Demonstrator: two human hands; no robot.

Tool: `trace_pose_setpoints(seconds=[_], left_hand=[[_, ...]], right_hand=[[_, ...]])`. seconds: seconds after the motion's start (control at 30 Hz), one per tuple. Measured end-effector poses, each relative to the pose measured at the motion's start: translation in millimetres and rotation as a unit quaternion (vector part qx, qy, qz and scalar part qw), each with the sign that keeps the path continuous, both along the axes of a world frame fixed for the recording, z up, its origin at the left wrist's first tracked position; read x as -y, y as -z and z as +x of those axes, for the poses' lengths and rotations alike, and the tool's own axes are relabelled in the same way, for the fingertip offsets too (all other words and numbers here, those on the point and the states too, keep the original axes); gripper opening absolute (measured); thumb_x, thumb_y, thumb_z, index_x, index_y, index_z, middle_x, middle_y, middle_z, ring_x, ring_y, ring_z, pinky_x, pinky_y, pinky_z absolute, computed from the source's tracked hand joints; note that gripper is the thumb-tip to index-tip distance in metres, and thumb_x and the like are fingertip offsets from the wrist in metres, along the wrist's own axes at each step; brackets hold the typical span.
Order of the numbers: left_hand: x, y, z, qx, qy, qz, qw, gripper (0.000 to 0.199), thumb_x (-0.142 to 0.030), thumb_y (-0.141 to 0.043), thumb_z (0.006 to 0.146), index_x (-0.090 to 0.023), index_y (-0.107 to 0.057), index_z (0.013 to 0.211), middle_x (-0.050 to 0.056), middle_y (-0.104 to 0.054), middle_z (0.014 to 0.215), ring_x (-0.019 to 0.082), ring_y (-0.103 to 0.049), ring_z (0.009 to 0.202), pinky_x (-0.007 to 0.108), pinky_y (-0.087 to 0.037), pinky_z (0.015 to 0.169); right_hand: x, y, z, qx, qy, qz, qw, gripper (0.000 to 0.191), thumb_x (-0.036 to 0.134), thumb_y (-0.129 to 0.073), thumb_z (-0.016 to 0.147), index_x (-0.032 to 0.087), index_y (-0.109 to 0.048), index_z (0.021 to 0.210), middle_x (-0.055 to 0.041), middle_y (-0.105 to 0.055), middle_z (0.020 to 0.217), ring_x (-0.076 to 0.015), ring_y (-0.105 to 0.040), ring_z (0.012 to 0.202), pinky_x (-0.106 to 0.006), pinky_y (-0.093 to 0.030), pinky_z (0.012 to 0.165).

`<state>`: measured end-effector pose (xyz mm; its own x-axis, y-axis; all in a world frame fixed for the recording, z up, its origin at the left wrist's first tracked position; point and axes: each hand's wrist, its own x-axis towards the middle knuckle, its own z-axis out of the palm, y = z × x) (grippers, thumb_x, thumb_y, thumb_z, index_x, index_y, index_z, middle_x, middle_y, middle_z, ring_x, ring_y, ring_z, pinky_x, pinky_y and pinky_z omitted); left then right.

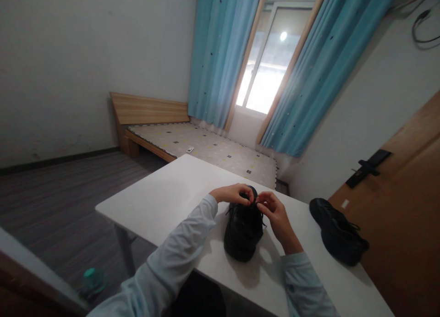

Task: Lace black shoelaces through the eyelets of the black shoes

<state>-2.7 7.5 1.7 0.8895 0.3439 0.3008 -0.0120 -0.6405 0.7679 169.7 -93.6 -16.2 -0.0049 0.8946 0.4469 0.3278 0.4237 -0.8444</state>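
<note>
A black lace-up shoe (242,234) sits on the white table with its heel toward me and its toe pointing away. My left hand (235,194) reaches over it from the left, thumb and fingers pinched on the shoelace near the top of the lacing. From the right, my right hand (275,211) pinches at the same spot, its fingertips close to those of the left. The dark lace between them is hard to make out against the shoe. Thin lace ends hang at both sides. A second black shoe (338,232) rests at the table's right edge.
The white table (154,198) spans the front. Behind it are a bed (220,147) with a small white remote-like object (190,150), blue curtains (223,56) and a window. A wooden door (398,188) stands at right. A green-capped container (92,278) is on the floor.
</note>
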Motion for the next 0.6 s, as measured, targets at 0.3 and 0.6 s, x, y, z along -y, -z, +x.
trace_pose_setpoints(seconds=[0.3, 0.6], left_hand=[[0, -1.4, 0, -0.003, 0.003, 0.031, 1.000, 0.011, -0.019, -0.067, 0.072, -0.016, -0.063, 0.081, 0.000, -0.059, 0.086, 0.015, -0.051, 0.091, 0.026, -0.036, 0.087], [-1, 1.7, 2, 0.011, 0.011, 0.058, 0.998, 0.011, -0.024, -0.068, 0.074, -0.015, -0.064, 0.080, 0.001, -0.060, 0.083, 0.014, -0.049, 0.089, 0.026, -0.034, 0.087]], right_hand=[[9, -15.2, 6, 0.220, 0.039, 0.085, 0.971, 0.014, 0.030, -0.068, 0.074, 0.024, -0.066, 0.086, -0.0032, -0.056, 0.082, -0.0202, -0.052, 0.079, -0.034, -0.043, 0.071], [6, -9.0, 0, 0.197, 0.045, 0.124, 0.971, 0.013, 0.030, -0.062, 0.080, 0.021, -0.062, 0.071, -0.0051, -0.056, 0.082, -0.0193, -0.052, 0.079, -0.032, -0.043, 0.066]])
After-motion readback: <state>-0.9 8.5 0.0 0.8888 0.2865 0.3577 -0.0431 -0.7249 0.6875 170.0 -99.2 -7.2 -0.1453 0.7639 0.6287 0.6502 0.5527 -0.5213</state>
